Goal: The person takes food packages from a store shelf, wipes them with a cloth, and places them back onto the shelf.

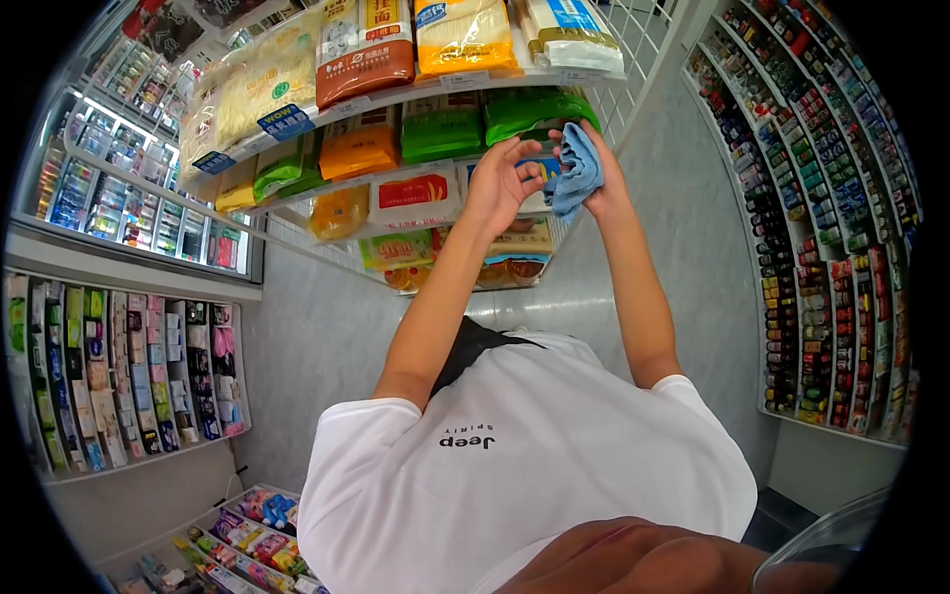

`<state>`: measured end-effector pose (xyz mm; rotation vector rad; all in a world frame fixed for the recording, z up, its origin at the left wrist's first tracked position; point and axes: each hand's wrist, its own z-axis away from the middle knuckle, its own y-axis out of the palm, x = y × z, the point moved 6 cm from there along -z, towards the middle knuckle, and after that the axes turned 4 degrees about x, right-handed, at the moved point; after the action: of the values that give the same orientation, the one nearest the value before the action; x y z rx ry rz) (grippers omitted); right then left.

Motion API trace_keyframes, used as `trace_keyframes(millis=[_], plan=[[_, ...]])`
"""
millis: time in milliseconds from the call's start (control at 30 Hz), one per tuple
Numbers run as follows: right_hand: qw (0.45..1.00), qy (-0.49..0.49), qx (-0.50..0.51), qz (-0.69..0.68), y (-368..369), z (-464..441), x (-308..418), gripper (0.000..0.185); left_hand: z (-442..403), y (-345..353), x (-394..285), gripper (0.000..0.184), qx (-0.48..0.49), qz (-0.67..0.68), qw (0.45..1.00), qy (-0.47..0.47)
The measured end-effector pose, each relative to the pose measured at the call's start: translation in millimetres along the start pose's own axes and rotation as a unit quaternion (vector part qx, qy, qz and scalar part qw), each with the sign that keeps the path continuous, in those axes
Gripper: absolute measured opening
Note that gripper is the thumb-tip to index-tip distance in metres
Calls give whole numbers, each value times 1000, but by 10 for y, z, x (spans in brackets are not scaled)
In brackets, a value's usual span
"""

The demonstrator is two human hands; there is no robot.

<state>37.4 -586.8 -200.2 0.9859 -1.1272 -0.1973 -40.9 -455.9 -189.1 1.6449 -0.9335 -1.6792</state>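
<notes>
Currently grips a bunched light-blue fabric cloth (578,174) in the right hand (608,182), up near the right end of a white metal shelf rack (411,92) with wire sides. Holds the left hand (498,186) just to the left of the cloth, half open, with fingers loosely bent and apart; cannot tell about contact between fingertips and fabric. Faces clear-wrapped packs of pale noodles (267,94) higher on the rack, above shiny green plastic packs (440,129) and an orange plastic pack (358,148). Wears a white short-sleeved T-shirt (544,436).
</notes>
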Motion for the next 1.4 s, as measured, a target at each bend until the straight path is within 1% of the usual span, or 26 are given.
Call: trace_keyframes(millis=[100,200,333,433,500,600,633,733,767,800,867,900,967,1000,1033,1133,1167,1267,1300,1400], plan=[[1000,6,20,-9,-50,-64,-18,33,-32,32,-36,24,3,5,1000,12],[999,19,20,-24,-52,-113,-7,33,-84,39,-72,26,3,12,1000,24],[998,13,20,-62,-82,-256,-49,30,-113,80,-77,29,4,13,1000,23],[999,-1,-1,-41,-81,-201,-67,32,-77,33,-45,31,4,1,1000,9],[1000,3,8,-11,-66,-112,-73,35,-17,-39,-34,35,-5,-21,1000,6],[1000,0,-11,29,3,167,-89,40,259,-59,-97,42,-33,-61,997,25],[1000,13,-15,22,-36,258,-140,44,353,-83,-123,47,-34,-70,997,24],[997,45,-48,39,-225,637,-374,46,598,-310,-166,45,-74,-95,992,40],[994,78,-75,29,-248,772,-503,48,658,-428,-153,41,-96,-86,991,46],[988,111,-102,19,-280,890,-636,50,718,-536,-94,39,-117,-112,986,43],[979,158,-112,60,-737,1007,-1045,47,838,-748,55,35,-160,-166,972,35],[973,180,-118,80,-920,1026,-1207,46,878,-850,183,36,-178,-219,959,-27],[963,143,-131,186,-998,1069,-1338,44,883,-1078,470,40,-107,-369,923,22],[954,124,-140,236,-915,1131,-1379,43,929,-1036,550,42,-67,-440,895,40],[961,131,-118,213,-819,1167,-1407,39,998,-1117,693,54,-64,-397,915,-30],[951,117,-91,272,-629,1190,-1410,41,1174,-1028,829,64,9,-481,875,-47],[950,126,-84,271,-579,1209,-1412,42,1197,-991,841,71,37,-487,871,-54],[952,139,-53,266,-397,1235,-1453,44,1280,-906,784,72,19,-428,894,-131],[954,137,-44,265,-342,1258,-1476,44,1283,-919,757,63,12,-439,895,-78],[947,125,-28,293,-177,1328,-1443,42,1375,-1034,701,49,-7,-384,909,-162]])
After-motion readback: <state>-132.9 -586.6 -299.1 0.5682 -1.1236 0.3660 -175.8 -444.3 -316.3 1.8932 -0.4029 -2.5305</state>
